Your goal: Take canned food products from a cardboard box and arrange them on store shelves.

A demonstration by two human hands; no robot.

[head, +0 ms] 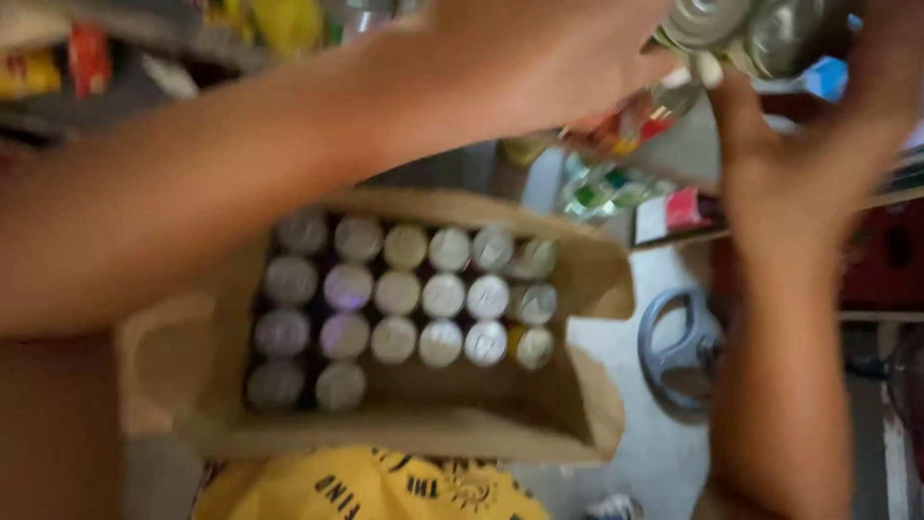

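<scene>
Both hands up top: left hand (539,58) and right hand (818,144) look closed around a cluster of cans (751,29), though blur hides the exact grip. Looks like mid-transfer from the cardboard box (577,404) of cans below; steady two-handed carrying needed.

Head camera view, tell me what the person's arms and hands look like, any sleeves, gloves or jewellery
Both forearms are bare, with no sleeves in view. The left hand and the right hand wear no gloves. No watch, ring or bracelet can be made out, though motion blur hides fine detail.
</scene>
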